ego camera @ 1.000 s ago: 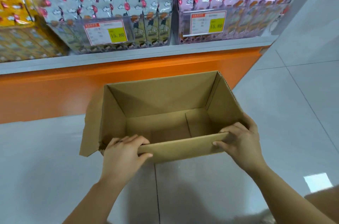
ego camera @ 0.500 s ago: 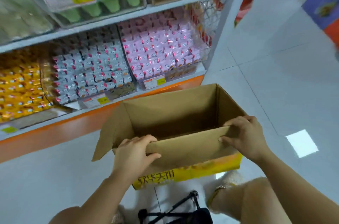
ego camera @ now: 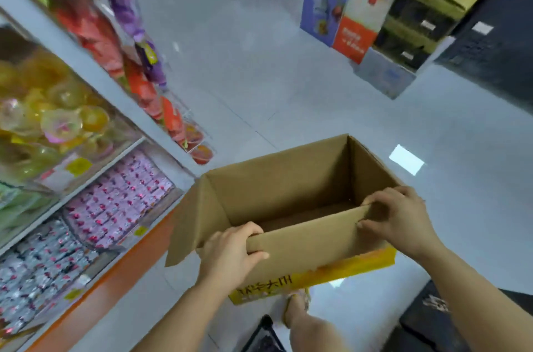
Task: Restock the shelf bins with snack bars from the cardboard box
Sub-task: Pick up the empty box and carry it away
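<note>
An open brown cardboard box (ego camera: 277,196) with a yellow printed band low on its near side hangs in the air over the grey floor. Nothing shows inside it. My left hand (ego camera: 230,256) grips the near wall at its left end, thumb outside, fingers over the rim. My right hand (ego camera: 401,219) grips the same wall at the right corner. On the left, the shelf bins hold pink-wrapped snack bars (ego camera: 121,201) and silver-wrapped snack bars (ego camera: 37,268), tightly packed.
The white shelf unit with an orange base (ego camera: 95,297) runs along the left, with jelly cups (ego camera: 54,118) above. Hanging snack packs (ego camera: 144,83) line its end. Display stands and stacked cartons (ego camera: 383,5) stand at the far right. My leg (ego camera: 305,320) is below the box.
The box has been lifted from the floor and carried up and to the right, away from the shelf. The view has swung toward the aisle. Both hands keep their grip.
</note>
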A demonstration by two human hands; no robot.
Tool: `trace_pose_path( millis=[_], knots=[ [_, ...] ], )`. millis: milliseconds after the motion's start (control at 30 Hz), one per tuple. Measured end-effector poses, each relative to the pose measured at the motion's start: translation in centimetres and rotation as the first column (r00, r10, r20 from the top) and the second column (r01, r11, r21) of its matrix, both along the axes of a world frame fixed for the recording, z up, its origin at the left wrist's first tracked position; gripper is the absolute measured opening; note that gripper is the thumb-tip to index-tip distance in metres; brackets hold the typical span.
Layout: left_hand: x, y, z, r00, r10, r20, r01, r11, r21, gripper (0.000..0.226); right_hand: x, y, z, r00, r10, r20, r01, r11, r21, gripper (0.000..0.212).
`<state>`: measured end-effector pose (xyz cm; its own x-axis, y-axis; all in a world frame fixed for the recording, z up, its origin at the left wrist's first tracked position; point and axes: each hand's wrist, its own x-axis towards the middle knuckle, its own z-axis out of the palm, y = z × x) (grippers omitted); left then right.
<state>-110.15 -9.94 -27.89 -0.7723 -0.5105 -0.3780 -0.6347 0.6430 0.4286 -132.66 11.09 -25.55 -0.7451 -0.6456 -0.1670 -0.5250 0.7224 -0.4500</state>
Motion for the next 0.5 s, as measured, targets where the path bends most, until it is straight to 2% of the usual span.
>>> trace_pose_path(
  millis=[133,300,500],
  knots=[
    [-8.7,1.2,4.8,0.992,-0.128,0.012,0.129,0.989,-0.065,0.035,-5.2,4.2,3.9,0.991,-0.133,0.007,0.133,0.991,-0.032,0.033],
    [-18.2,2.4,11.5,0.957,-0.283,-0.056,0.277,0.956,-0.095,0.032,-10.3,8.2,8.8,0.955,-0.295,-0.041,0.291,0.953,-0.089,0.03],
    [-27.8,2.8,16.4,0.889,-0.44,-0.125,0.419,0.894,-0.161,0.032,-15.2,10.7,13.0,0.882,-0.456,-0.118,0.437,0.886,-0.159,0.028]
  ],
)
